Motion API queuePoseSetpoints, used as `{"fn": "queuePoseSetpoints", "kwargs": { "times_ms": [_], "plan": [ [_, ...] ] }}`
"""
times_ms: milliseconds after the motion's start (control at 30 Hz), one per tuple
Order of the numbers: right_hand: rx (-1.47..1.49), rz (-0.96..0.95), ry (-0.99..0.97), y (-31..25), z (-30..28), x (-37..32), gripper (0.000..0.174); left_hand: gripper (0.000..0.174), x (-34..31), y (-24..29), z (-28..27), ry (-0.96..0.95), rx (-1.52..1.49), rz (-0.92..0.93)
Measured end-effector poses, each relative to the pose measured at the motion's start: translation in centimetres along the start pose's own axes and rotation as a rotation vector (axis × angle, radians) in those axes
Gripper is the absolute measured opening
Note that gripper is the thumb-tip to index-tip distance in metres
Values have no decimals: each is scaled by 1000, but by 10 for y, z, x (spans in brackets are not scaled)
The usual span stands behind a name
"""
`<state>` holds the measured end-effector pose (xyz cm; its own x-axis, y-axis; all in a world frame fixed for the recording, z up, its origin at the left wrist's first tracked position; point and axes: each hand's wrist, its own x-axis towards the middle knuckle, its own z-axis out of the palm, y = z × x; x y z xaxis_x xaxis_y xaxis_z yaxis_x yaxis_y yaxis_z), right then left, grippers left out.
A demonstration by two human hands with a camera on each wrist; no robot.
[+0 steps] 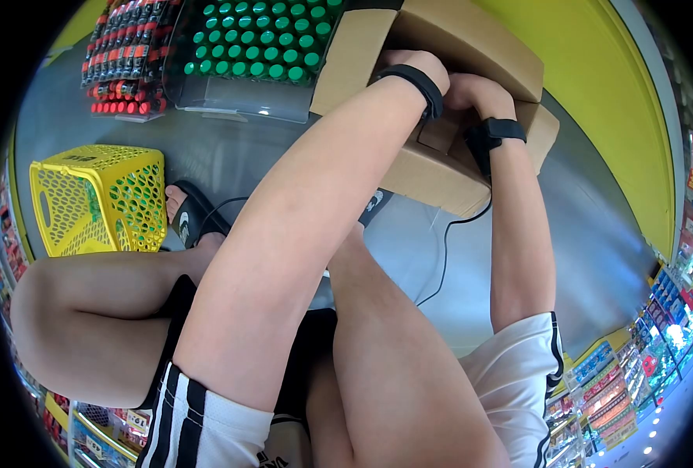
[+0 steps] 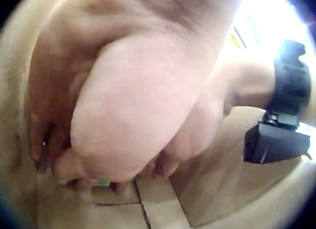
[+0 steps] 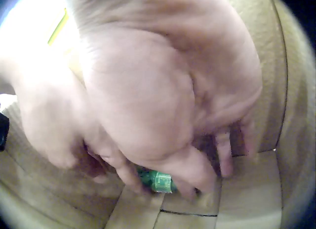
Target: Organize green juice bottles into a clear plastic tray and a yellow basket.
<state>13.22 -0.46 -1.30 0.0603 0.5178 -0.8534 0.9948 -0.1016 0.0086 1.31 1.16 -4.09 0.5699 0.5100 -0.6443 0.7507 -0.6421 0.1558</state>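
Both hands reach down inside an open cardboard box (image 1: 432,173). Low in the box lies a small green bottle with a pale green label (image 3: 163,182), mostly hidden by fingers. My left hand (image 1: 418,62) holds its one end, its fingers (image 3: 129,177) bent down against the dark green part. From the other side my right hand (image 3: 148,95) grips it, thumb and fingers curled about the labelled part. In the left wrist view, only slivers of green show under the left hand (image 2: 133,105). The hands are close together, wrists almost side by side.
Rows of green-capped bottles (image 1: 264,39) stand in a clear-wrapped pack left of the box, beside dark bottles with red caps (image 1: 120,105). A yellow basket (image 1: 136,199) is on the grey floor. A black cable (image 1: 444,253) runs down from the box, and stocked shelves (image 1: 607,390) line the right.
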Motion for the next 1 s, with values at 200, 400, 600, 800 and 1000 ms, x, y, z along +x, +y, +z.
{"fn": "queuePoseSetpoints", "kwargs": {
  "times_ms": [200,400,600,800,1000],
  "plan": [
    [311,-45,73,17,0,-5,39,28,7,6,21,74,97,1],
    [202,-282,68,31,-6,-25,35,31,-72,12,-17,201,16,42],
    [429,-406,222,43,18,-51,26,18,-115,-3,-10,490,24,135],
    [683,-445,238,21,23,-77,19,14,-160,-27,3,698,-86,273],
    [806,-483,513,-4,28,-113,17,11,-188,-40,-1,869,-37,276]
  ]
}}
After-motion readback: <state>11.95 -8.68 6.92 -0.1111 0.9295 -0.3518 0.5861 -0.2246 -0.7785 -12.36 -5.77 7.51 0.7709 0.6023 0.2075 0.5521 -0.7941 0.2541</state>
